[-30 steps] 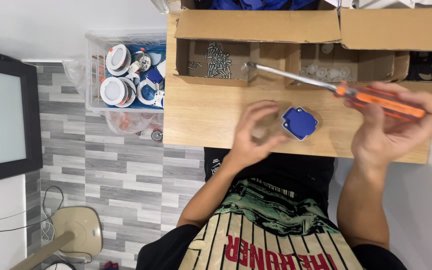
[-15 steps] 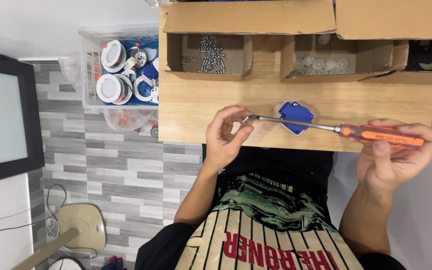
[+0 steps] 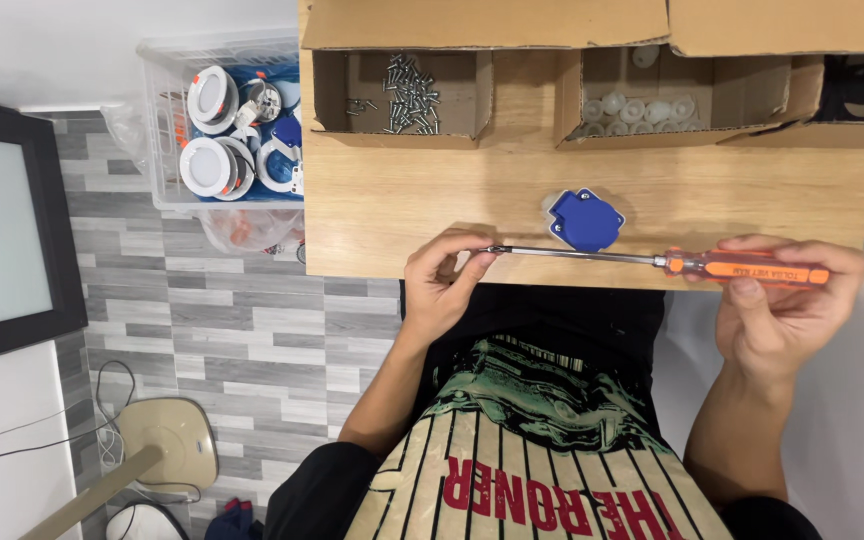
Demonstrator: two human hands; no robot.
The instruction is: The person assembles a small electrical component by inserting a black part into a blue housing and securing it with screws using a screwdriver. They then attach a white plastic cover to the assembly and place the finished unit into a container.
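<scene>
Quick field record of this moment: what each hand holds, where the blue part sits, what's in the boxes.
right hand: grips orange-handled screwdriver, held level
left hand: fingers pinch the screwdriver's tip; whether a screw is there cannot be told
blue plastic part: on wooden table, just beyond the shaft
left cardboard box: metal screws
middle cardboard box: white round caps

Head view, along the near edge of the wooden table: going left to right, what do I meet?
Left hand pinching the screwdriver tip → blue square part on the wooden table, just behind the shaft → orange screwdriver handle → right hand gripping it.
</scene>
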